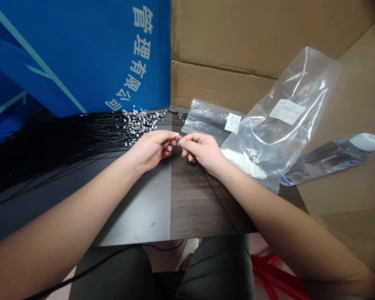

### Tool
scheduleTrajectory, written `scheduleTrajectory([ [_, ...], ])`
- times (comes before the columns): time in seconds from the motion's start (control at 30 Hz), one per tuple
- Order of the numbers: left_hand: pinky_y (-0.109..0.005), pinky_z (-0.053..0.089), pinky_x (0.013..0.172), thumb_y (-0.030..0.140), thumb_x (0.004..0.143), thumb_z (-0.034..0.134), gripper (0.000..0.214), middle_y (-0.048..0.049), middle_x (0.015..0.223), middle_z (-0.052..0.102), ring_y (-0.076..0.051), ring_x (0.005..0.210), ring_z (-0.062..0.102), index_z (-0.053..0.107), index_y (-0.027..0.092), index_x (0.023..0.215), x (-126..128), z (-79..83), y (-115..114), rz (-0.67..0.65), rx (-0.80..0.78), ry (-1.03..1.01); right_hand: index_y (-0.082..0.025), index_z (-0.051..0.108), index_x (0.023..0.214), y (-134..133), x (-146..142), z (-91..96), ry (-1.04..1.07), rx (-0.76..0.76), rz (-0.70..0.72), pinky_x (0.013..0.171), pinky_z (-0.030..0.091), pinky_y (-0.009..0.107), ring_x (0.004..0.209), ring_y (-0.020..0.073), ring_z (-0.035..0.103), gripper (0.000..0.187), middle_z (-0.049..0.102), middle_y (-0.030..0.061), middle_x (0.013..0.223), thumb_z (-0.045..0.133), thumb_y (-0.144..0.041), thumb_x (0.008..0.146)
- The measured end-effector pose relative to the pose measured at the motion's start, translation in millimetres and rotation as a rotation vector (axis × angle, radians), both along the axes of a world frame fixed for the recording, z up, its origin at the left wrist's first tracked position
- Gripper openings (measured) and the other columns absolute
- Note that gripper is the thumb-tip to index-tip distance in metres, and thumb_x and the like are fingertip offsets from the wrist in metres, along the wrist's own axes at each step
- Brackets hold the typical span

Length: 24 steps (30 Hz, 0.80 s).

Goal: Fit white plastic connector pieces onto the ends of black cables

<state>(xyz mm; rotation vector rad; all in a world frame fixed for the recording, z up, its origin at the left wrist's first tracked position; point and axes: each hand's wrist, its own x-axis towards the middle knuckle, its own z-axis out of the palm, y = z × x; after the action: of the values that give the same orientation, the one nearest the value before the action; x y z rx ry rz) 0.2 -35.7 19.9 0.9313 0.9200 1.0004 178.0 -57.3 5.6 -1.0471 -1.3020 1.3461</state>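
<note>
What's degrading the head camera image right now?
In the head view, wide-lens distortion stretches the right forearm; glare washes the pale table panel; the clear plastic bag shows bright reflections; the top right corner darkens; the left hand looks fairly sharp.

Free passage: bare table (143,212) toward you. Obstructions: black wires (81,141) beside your left hand (151,149); plastic bag (268,125) beside your right hand (204,153).
</note>
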Motion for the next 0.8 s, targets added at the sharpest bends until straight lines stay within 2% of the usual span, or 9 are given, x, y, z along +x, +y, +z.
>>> scheduleTrajectory([
  [0.8, -0.019, 0.038, 0.055, 0.024, 0.072, 0.084, 0.013, -0.0035, 0.073, 0.063, -0.008, 0.063, 0.051, 0.081, 0.012, 0.077, 2.1, -3.2, -2.5, 0.032, 0.153, 0.117, -0.018, 0.07, 0.076, -0.8, -0.1, 1.0, -0.065, -0.063, -0.053, 0.043, 0.034, 0.02, 0.044, 0.0067, 0.046, 0.011, 0.065, -0.0029, 0.058, 0.074, -0.027, 0.082],
])
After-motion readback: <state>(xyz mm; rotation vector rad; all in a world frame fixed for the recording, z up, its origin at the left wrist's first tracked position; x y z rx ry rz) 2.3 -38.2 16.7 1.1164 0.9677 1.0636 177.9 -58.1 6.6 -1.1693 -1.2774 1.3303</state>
